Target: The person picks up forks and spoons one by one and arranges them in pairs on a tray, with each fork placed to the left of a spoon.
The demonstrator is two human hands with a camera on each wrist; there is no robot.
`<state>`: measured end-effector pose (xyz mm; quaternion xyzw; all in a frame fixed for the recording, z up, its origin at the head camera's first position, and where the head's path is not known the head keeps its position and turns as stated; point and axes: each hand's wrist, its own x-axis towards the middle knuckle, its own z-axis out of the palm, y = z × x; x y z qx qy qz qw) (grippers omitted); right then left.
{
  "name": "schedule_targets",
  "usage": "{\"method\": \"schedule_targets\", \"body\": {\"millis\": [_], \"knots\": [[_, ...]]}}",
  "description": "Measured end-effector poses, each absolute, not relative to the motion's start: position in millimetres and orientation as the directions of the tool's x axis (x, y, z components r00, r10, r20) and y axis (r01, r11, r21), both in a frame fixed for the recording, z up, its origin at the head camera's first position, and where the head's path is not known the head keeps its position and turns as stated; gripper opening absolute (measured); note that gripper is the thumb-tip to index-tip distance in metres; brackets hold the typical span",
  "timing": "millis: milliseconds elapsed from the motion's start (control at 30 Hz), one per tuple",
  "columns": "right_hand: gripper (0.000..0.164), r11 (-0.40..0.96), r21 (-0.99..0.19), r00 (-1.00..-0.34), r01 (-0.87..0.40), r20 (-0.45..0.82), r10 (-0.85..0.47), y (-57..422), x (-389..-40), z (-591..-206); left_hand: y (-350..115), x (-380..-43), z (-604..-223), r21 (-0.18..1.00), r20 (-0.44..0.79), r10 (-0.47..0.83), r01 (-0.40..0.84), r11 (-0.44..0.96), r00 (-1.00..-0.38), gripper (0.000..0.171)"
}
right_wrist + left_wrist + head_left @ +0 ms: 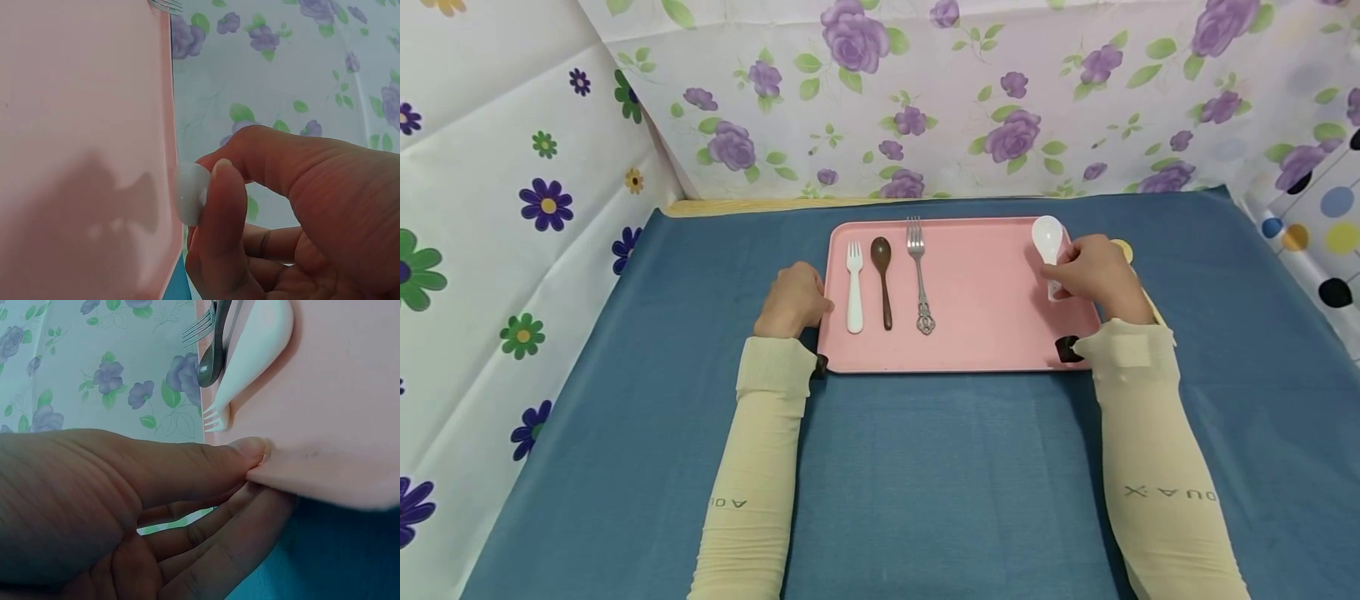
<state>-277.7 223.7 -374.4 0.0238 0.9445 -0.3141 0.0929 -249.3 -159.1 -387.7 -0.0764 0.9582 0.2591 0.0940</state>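
In the head view, a pink tray (981, 308) lies toward the tabletop's (947, 475) far edge, the left hand (792, 300) at its left edge beside a white fork (854, 304), brown spoon (881, 252) and silver fork (916, 248), while the right hand (1099, 271) holds a white spoon (1047, 237) near its right edge. In the left wrist view, thumb and fingers pinch the tray's rim near a corner. In the right wrist view, the other fingers pinch the white spoon, mostly hidden.
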Motion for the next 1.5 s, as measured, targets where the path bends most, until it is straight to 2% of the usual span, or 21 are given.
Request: {"method": "schedule_targets", "body": {"millis": [300,567,1500], "knots": [[0.035,0.795,-0.602,-0.985,0.075,-0.169,-0.035,214.4,-277.4,-376.0,-159.4,-248.5,-386.1,0.482,-0.223,-0.093,-0.193,0.855,-0.970,0.016],[0.033,0.783,-0.613,-0.978,0.103,-0.205,-0.032,205.7,-278.8,-378.9,-158.9,-249.3,-386.0,0.484,-0.232,-0.095,-0.200,0.852,-0.968,0.012],[0.030,0.780,-0.626,-0.977,0.019,-0.178,-0.119,175.1,-279.1,-385.5,-158.6,-250.1,-385.2,0.498,-0.240,-0.103,-0.213,0.840,-0.965,0.010]]}}
